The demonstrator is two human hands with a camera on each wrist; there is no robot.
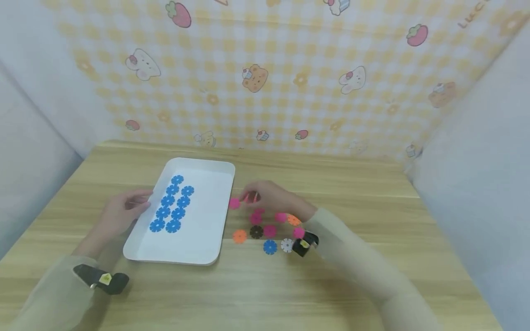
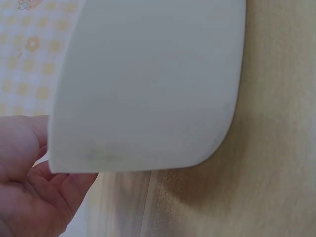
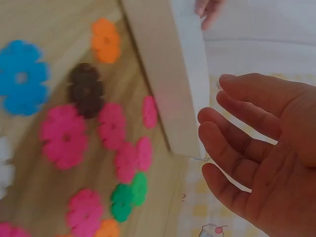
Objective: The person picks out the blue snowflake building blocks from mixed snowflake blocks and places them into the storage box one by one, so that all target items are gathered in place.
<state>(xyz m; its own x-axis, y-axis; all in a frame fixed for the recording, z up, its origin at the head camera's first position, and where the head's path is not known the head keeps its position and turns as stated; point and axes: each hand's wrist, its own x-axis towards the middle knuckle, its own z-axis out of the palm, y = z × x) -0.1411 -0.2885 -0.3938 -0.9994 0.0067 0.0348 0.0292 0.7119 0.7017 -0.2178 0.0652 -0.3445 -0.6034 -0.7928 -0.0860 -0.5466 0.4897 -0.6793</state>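
Observation:
A white tray (image 1: 203,239) lies on the table with two rows of blue flower-shaped discs (image 1: 172,225) along its left half. My left hand (image 1: 122,211) is at the tray's left rim, thumb and fingers apart, their tips touching the rim; in the left wrist view the tray's wall partly hides them. My right hand (image 1: 267,197) hovers just right of the tray, above loose discs. In the right wrist view its fingers (image 3: 232,148) are loosely bent with nothing between them. Below it lie pink discs (image 3: 64,136), a brown disc (image 3: 86,90) and green discs (image 3: 121,202).
More loose discs lie right of the tray: an orange disc (image 1: 239,236), a blue disc (image 1: 270,247) and a white disc (image 1: 286,245) near my right wrist camera (image 1: 305,243). A yellow checked cloth (image 1: 281,101) with cartoon prints hangs behind the wooden table (image 1: 186,299).

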